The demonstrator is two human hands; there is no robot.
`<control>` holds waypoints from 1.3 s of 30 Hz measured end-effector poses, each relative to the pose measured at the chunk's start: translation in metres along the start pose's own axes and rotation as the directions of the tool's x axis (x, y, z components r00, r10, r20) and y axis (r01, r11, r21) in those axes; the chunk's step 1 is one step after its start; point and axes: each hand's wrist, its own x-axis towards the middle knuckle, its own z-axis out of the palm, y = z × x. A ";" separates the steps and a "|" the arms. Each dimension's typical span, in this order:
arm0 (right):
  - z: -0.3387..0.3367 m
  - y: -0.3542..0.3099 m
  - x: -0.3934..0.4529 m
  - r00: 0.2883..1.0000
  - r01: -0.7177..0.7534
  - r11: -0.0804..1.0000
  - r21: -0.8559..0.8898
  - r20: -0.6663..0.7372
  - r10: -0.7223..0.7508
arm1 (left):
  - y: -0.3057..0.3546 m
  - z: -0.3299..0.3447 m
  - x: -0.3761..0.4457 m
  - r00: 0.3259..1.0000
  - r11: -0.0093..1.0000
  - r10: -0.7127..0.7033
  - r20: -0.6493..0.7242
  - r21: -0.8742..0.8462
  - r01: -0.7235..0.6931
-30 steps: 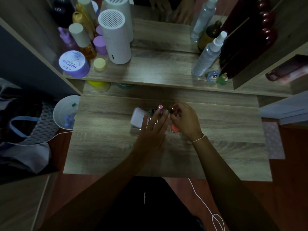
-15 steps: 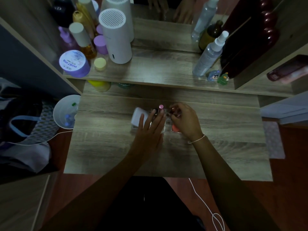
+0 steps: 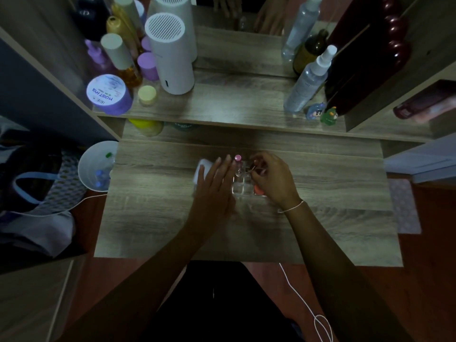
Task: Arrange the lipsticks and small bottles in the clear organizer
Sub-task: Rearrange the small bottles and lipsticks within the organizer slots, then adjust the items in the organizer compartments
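Organizer: the clear plastic compartmented organizer [image 3: 243,187] sits mid-frame on the grey wood-grain desk [image 3: 153,218].
Left hand [image 3: 212,191]: flat, fingers spread, covering the organizer's left side.
Right hand [image 3: 274,178]: fingertips pinching a small dark lipstick [image 3: 255,169] (blurry) over the upper-right compartments.
Already in: a pink-capped small bottle [image 3: 237,159], upright at the top edge.

Both forearms are bare, with no sleeves in view down to the left hand [image 3: 214,191] and right hand [image 3: 274,180]. A thin white string bracelet [image 3: 293,206] circles the right wrist. Dark black clothing [image 3: 217,302] covers the lap.
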 end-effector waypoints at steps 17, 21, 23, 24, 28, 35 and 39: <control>-0.024 0.016 -0.040 0.933 -0.138 0.986 0.094 -0.322 0.161 | -0.037 -0.022 0.079 0.988 0.909 -0.157 0.003 -0.391 0.145; 0.001 -0.003 -0.064 0.918 -0.049 0.997 0.064 -0.390 0.070 | -0.040 -0.017 0.086 0.987 0.897 -0.108 0.116 -0.416 0.147; 0.023 -0.007 -0.078 0.958 0.009 0.998 -0.060 -0.285 -0.026 | -0.042 -0.016 0.089 0.983 0.887 -0.108 0.149 -0.431 0.163; 0.034 -0.005 -0.084 0.973 0.035 0.992 -0.122 -0.221 -0.061 | -0.042 -0.015 0.090 0.981 0.883 -0.110 0.158 -0.438 0.170; 0.067 0.005 -0.096 0.990 0.088 0.947 -0.308 -0.078 -0.117 | -0.043 -0.014 0.092 0.976 0.869 -0.117 0.185 -0.456 0.191; 0.077 0.003 -0.091 0.994 0.100 0.922 -0.375 -0.006 -0.111 | -0.043 -0.008 0.094 0.969 0.880 -0.092 0.230 -0.437 0.188; 0.080 -0.001 -0.090 0.995 0.101 0.928 -0.358 0.018 -0.101 | -0.043 -0.002 0.094 0.968 0.890 -0.094 0.234 -0.416 0.187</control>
